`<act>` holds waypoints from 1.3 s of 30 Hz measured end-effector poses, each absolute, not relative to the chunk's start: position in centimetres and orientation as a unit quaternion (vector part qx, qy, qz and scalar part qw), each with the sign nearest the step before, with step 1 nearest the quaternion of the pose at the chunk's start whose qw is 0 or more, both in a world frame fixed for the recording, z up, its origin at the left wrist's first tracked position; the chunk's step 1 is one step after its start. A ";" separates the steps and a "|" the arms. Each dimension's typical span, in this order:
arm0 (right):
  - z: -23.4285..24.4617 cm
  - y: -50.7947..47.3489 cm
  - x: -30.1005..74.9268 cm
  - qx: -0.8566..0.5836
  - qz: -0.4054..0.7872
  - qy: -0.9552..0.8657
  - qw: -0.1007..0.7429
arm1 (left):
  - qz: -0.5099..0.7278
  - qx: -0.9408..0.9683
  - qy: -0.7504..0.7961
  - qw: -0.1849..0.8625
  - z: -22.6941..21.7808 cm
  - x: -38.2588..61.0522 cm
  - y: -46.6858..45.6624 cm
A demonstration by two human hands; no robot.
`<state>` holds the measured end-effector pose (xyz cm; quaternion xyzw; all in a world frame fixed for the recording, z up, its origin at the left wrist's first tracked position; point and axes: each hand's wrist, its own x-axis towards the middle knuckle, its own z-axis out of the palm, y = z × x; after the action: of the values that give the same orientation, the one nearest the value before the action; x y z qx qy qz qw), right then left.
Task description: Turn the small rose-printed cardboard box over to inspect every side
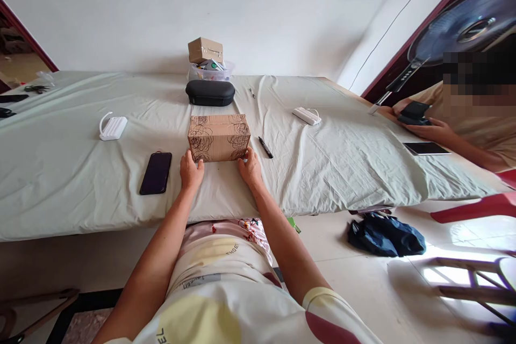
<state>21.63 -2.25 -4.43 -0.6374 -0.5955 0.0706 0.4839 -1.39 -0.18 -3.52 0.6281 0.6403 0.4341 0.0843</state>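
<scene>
A cardboard box with black scribbled swirls drawn near its corners rests on the cloth in front of me. My left hand grips its lower left corner, fingers along the side and thumb at the front edge. At the lower right corner, my right hand holds it the same way. A black marker lies just right of the box. To the left of my left hand is a dark-screened phone. Behind the box sits a black zip case.
White devices with strap loops lie left and right. A small box tops a plastic basket by the wall. At right, a person holds a dark device; a tablet and a fan are nearby.
</scene>
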 end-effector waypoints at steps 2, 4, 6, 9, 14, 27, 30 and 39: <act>-4.1 -2.4 21.5 -0.644 0.073 -0.594 0.477 | 0.433 0.628 0.641 0.085 -3.5 -1.5 -0.2; -3.8 -2.6 21.3 -0.650 0.080 -0.594 0.468 | 0.438 0.627 0.638 0.085 -3.7 -1.6 -0.1; -3.6 -2.7 21.2 -0.655 0.090 -0.592 0.460 | 0.443 0.628 0.635 0.082 -3.8 -1.7 0.0; -3.4 -2.7 21.1 -0.654 0.106 -0.589 0.462 | 0.442 0.629 0.635 0.081 -3.9 -1.8 0.1; -3.5 -2.7 21.3 -0.646 0.132 -0.583 0.474 | 0.436 0.629 0.637 0.096 -3.9 -2.0 0.3; -3.1 -2.1 21.5 -0.573 0.079 -0.548 0.605 | 0.574 0.609 0.547 0.025 -3.6 -1.6 0.1; -2.3 -2.6 21.3 -0.531 0.070 -0.545 0.644 | 0.614 0.597 0.515 -0.022 -3.1 -1.7 -0.2; -0.5 -4.1 21.5 -0.488 0.008 -0.551 0.677 | 0.611 0.650 0.451 -0.043 -2.2 -1.5 -0.8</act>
<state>21.47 -4.08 -0.51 -0.4879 -0.5512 0.0082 0.6768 -1.55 -0.83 -2.22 0.6495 0.4511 0.6106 -0.0433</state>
